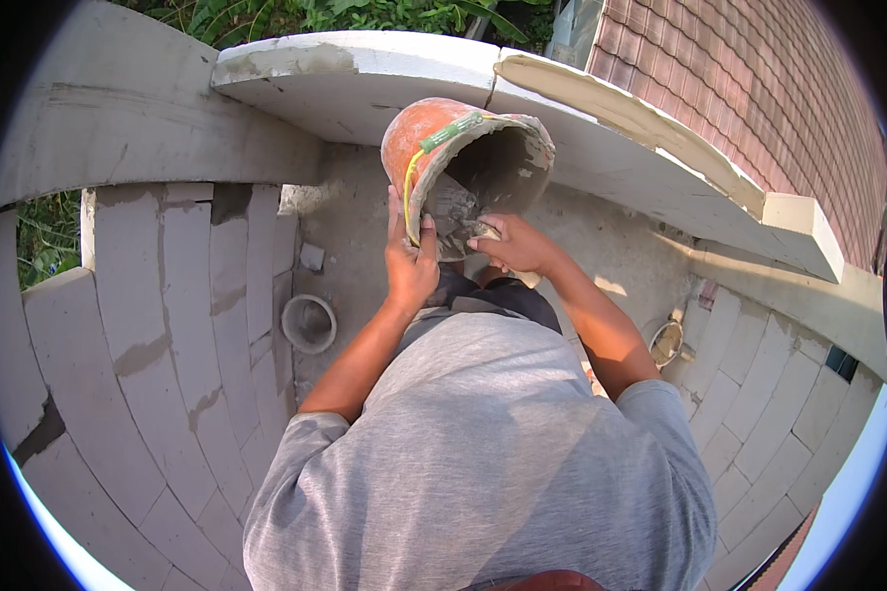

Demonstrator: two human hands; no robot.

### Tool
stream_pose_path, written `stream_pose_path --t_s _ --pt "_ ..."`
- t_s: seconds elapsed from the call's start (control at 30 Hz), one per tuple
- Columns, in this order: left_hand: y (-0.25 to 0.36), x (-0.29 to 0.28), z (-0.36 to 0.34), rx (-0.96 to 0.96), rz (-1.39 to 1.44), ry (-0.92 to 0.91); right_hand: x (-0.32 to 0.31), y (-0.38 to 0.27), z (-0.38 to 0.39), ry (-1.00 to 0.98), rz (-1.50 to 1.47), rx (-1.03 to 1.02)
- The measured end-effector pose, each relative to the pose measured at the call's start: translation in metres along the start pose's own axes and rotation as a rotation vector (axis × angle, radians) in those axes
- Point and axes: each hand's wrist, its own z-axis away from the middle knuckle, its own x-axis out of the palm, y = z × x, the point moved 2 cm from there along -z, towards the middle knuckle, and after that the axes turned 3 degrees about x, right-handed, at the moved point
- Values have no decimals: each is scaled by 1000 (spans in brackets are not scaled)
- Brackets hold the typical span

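1. The left grip (411, 264) is clamped on the rim of an orange bucket (416, 133), thumb at the inner edge and fingers along the outer wall.
2. The bucket is just beyond both grips, tilted, its mouth turned back toward the person; grey residue (540, 148) coats its rim and inside.
3. Its yellow handle (410, 192) runs up from beside the left grip to a green sleeve (451, 133) along the rim.
4. The right grip (514, 246) is closed around a hand tool (453, 207) at the bucket's mouth; the tool is probably a trowel, though fingers and shadow hide much of it.
5. Left of the left grip, a grey pail (310, 344) stands on the concrete floor (601, 231), near a pale block wall (182, 305).
6. Right of the right grip and nearer the person is a round container (667, 343).
7. Beyond both grips runs a white ledge (414, 54), its right part topped with a beige layer (631, 108); a tiled roof (739, 98) rises behind that part.
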Motion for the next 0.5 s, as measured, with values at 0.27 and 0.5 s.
stream_pose_path --t_s 0.27,0.5 --pt "7 23 -5 -181 237 115 -47 12 60 590 615 10" --pt "53 48 -2 -325 541 176 -101 26 122 600 870 45"
